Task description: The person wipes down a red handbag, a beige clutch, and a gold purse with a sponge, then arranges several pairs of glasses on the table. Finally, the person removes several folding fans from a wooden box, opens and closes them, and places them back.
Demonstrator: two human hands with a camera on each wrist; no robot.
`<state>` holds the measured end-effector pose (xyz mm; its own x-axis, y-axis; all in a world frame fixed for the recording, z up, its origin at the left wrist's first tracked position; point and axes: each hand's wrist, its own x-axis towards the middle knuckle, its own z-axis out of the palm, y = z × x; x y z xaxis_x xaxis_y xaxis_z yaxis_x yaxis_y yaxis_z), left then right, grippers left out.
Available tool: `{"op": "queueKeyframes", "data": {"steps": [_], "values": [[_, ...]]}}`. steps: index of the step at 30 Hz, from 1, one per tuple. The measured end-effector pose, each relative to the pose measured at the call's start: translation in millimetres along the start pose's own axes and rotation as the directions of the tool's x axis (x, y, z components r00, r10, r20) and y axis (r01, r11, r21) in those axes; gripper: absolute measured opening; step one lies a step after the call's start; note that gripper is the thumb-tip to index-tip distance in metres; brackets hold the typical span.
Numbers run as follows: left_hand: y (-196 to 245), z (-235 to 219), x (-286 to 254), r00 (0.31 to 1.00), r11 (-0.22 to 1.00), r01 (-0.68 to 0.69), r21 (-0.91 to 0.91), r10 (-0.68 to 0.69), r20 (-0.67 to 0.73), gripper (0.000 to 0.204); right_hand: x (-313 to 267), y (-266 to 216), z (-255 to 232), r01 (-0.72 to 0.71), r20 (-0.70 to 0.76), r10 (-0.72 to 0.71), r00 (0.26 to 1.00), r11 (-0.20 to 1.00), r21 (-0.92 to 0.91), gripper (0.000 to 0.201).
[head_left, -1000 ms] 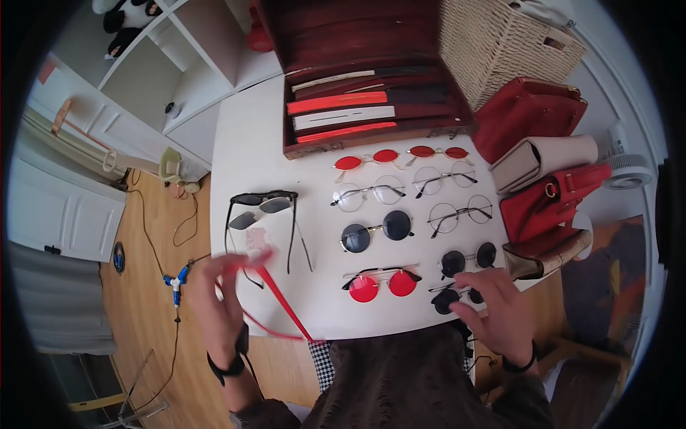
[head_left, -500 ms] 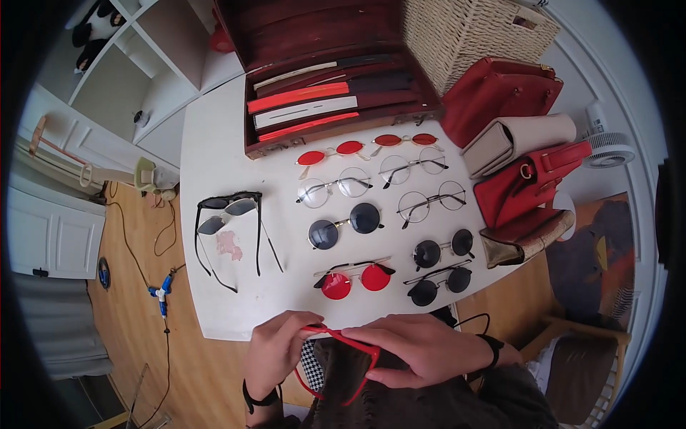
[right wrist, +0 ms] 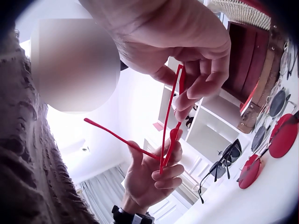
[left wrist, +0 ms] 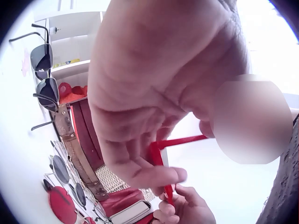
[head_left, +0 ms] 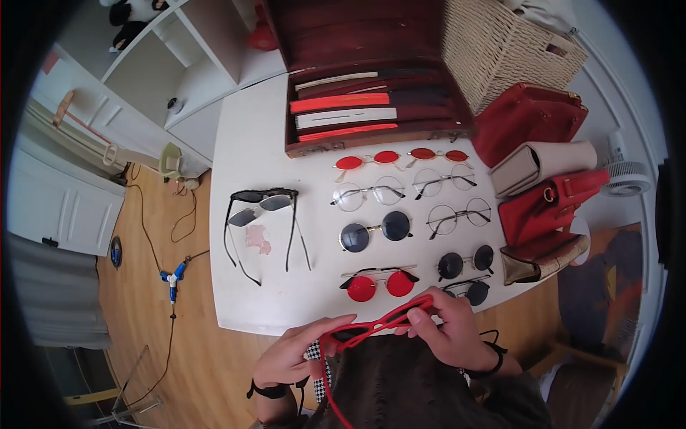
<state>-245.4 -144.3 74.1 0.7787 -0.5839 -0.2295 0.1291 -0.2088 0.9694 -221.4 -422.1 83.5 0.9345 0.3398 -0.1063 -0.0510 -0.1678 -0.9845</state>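
Observation:
Both hands hold red-framed sunglasses (head_left: 373, 327) with dark lenses, near the table's front edge. My left hand (head_left: 284, 355) grips their left end, its index finger lying along the frame. At the opposite end, my right hand (head_left: 456, 332) pinches the frame between thumb and fingers. In the right wrist view one temple of the red sunglasses (right wrist: 122, 140) sticks out and the other lies folded along the front. Just beyond the hands are round red-lens sunglasses (head_left: 361, 289) and round dark sunglasses (head_left: 476, 292), partly covered by the right hand.
Several more glasses (head_left: 368, 193) lie in rows on the white table (head_left: 286, 304). Two dark sunglasses (head_left: 261, 196) stand overlapping at left. An open dark red case (head_left: 379, 143) is at the back. Red and beige bags (head_left: 532, 121) line the right side, by a woven basket (head_left: 507, 53).
The red sunglasses have come from the table's left side to the front, first in the left hand alone, then in both. The temple at the right end now lies folded.

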Motion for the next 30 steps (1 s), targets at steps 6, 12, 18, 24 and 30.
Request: {"op": "queueKeyframes", "data": {"steps": [6,12,18,24,30], "values": [[14.7,26.1,12.0,0.941,0.993,0.055,0.108,-0.015,-0.338,0.033,1.5,-4.5,10.0,0.018,0.082,-0.016,0.997,0.999,-0.027,0.018],[-2.7,9.8,-3.4,0.953,0.973,-0.053,-0.223,-0.018,-0.302,0.021,11.6,-44.6,23.2,0.136,0.259,-0.157,0.953,0.986,0.096,0.054],[30.2,-7.6,4.6,0.991,0.991,-0.116,-0.074,0.111,-0.068,0.027,28.8,-62.5,42.4,0.480,0.344,-0.415,0.842,0.868,-0.129,0.041],[27.6,-98.8,22.1,0.781,0.562,0.142,0.815,0.441,-0.441,0.045,51.5,-105.7,36.2,0.032,0.127,-0.078,0.989,0.943,0.333,0.018],[-14.0,-181.4,46.1,0.882,0.312,0.258,0.914,0.309,-0.354,0.034,118.8,-111.6,47.1,-0.067,0.163,0.103,0.981,0.974,-0.216,0.042]]}}
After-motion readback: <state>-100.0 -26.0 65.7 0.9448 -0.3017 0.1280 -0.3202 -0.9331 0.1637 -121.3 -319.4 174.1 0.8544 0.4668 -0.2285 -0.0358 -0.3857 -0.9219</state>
